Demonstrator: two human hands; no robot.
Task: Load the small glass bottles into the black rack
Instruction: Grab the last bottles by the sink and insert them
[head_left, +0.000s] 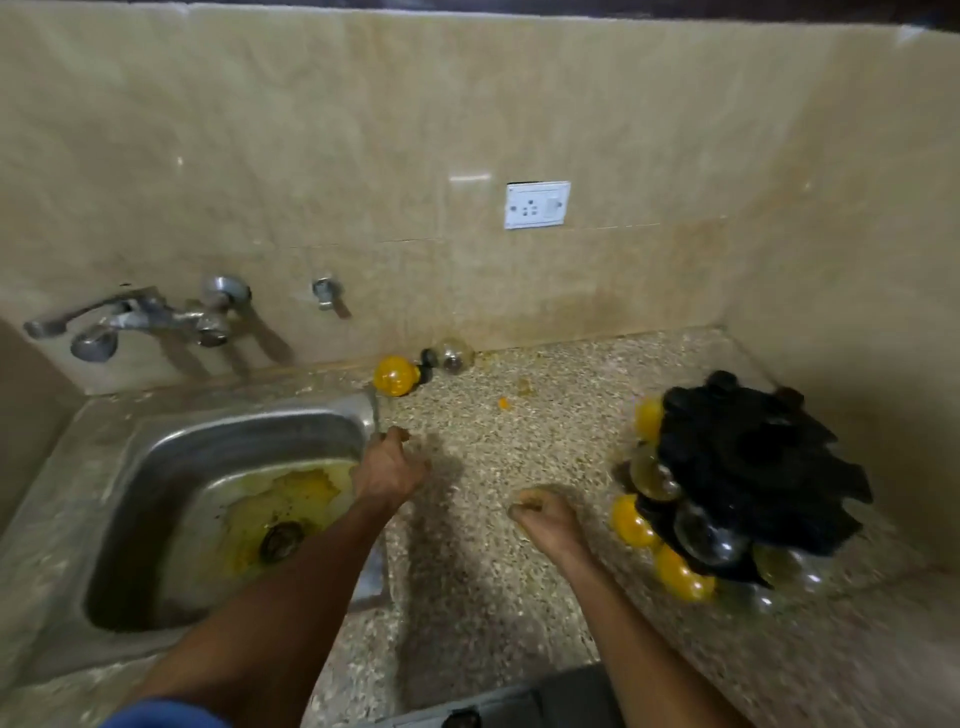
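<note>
The black rack (753, 462) stands at the right of the speckled counter (493, 571), with several small round glass bottles (680, 574) in its slots, some yellow, some clear. Two loose bottles lie at the back by the wall: a yellow one (396, 375) and a clear one (453, 354), both with black caps. My left hand (389, 470) hovers over the counter beside the sink's right edge, fingers curled, with nothing visible in it. My right hand (545, 512) is a loose fist left of the rack; the frame is blurred and I cannot tell whether it holds anything.
A steel sink (171, 467) with yellow residue around its drain fills the left. A metal tap (130, 319) and a second valve (327, 293) project from the tiled wall. A white socket (536, 204) sits higher up. Small yellow spills (503, 403) mark the counter.
</note>
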